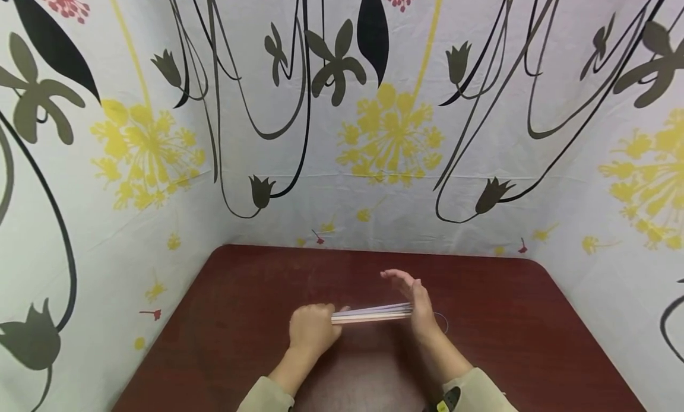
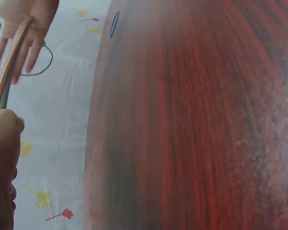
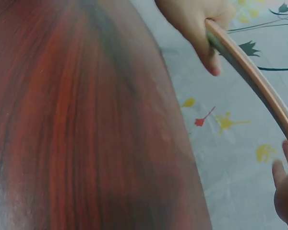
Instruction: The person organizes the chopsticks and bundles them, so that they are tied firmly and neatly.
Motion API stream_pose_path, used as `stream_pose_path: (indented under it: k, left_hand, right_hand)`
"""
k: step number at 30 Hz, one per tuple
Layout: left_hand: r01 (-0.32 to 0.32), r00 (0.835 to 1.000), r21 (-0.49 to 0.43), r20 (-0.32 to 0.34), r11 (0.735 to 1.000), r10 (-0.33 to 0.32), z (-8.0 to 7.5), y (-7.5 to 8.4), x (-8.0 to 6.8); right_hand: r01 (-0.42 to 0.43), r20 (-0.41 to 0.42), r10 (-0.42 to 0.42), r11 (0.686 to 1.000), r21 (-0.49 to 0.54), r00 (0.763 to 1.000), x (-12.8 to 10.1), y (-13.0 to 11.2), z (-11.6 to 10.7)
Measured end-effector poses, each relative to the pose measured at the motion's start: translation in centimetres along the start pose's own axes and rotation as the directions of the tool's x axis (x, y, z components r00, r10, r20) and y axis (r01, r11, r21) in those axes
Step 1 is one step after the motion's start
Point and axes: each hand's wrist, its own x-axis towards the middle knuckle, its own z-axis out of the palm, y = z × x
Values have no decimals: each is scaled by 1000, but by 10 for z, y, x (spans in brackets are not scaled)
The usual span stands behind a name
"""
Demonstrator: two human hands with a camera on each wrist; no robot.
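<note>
Head camera looks forward and down from above the table (image 1: 256, 317), taking in both hands and the patterned walls. Each wrist camera sits low and close over the red wood, facing across to the opposite hand; all three views share the tabletop.

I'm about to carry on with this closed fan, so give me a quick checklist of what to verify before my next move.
1. Left hand grips one end of the fan: ok.
2. Right hand touches the other end, fingers straight: ok, but not a firm grip.
3. Fan closed, slats together: ok.
4. Fan held above the table, not lying on it: ok.
5. Thin blue ring on the table beside the right hand, apart from the fan: cannot tell.
6. Damage to the slats: cannot tell, views too blurred.
</note>
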Motion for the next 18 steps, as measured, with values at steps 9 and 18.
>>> stream_pose_path:
  k: [9, 18]
  left_hand:
    - [58, 998, 14, -26, 998, -58, -5, -5, 3]
    - [120, 993, 34, 17, 992, -121, -11, -6, 9]
  right_hand:
    - [152, 131, -151, 988, 2, 980, -1, -7, 9]
    - [76, 40, -74, 996, -56, 996, -6, -16, 17]
